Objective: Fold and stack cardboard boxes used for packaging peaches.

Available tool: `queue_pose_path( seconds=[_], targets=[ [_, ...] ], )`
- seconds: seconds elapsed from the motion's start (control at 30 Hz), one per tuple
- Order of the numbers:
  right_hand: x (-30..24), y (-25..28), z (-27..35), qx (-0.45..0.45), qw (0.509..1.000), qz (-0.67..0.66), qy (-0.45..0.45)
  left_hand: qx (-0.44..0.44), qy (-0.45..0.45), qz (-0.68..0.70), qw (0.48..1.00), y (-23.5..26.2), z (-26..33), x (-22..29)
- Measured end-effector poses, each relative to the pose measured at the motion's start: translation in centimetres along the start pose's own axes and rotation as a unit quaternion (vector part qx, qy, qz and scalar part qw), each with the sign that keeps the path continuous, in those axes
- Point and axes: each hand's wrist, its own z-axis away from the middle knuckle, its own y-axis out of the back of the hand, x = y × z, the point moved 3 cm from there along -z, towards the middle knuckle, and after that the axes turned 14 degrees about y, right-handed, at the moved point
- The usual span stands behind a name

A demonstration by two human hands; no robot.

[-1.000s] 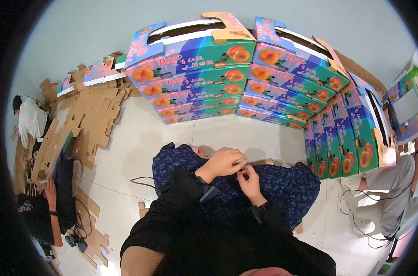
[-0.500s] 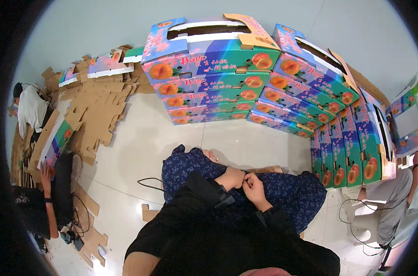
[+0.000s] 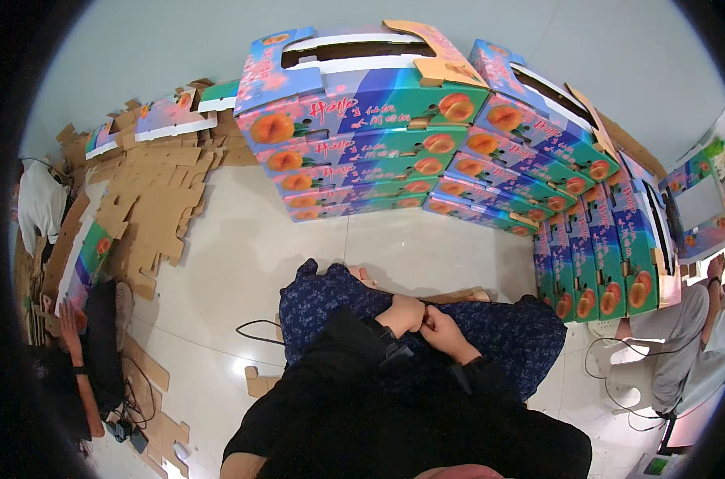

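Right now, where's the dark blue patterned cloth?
The cloth spreads below and slightly right of the head view's middle, beneath the left hand and right hand, nearer than the stacked boxes.

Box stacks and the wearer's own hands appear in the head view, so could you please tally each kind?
Tall box stacks: 3 (left stack, middle stack, right stack)
Wearer's hands: 2 (left hand, right hand)
Total: 5

Looks like a packing workshop: stacked fruit-printed cartons, flat cardboard, co-workers
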Motion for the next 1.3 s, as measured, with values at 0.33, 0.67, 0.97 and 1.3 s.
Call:
queue_pose_path(
  seconds=[0.33,0.67,0.97,1.3],
  targets=[
    [-0.9,22.6,-5.0,0.271,0.938,0.176,0.122,0.005,-0.023,0.023,0.999,-0.7,-1.4,-0.3],
    [-2.7,44.5,-14.6,0.465,0.694,0.515,0.191,0.036,-0.064,0.106,0.992,-1.4,-2.5,0.0],
    [-2.0,40.4,-16.9,0.461,0.682,0.563,0.07,0.124,-0.108,0.129,0.978,-3.0,-3.2,-1.3],
    [-1.3,40.3,-17.1,0.462,0.676,0.569,0.072,0.205,-0.149,0.158,0.954,-1.3,-2.6,-1.5]
  ],
)
